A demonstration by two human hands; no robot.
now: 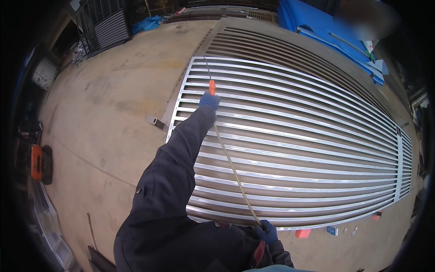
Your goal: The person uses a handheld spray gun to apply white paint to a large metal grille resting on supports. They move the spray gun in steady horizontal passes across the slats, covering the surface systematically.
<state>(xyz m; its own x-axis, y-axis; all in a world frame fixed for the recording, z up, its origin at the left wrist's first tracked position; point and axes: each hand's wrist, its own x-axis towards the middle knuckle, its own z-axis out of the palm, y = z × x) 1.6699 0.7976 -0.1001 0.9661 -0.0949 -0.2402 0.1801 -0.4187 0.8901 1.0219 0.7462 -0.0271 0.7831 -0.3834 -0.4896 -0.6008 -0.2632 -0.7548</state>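
My left arm reaches out over a large silver slatted metal panel. At its end my left hand, in a blue glove, is closed around an orange air blow gun. The gun's long thin nozzle points away, over the panel's far left corner. A pale yellowish hose runs back from under my left hand across the slats. Close to my body, by the panel's near edge, my right hand, also gloved in blue, is closed on this hose. Both sets of fingers are partly hidden.
Beyond the panel lie dark slats and a blue sheet. A small metal block sits beside its left edge. Red-orange blocks show at the near edge. An orange-and-black machine stands far left; a dark grille leans behind.
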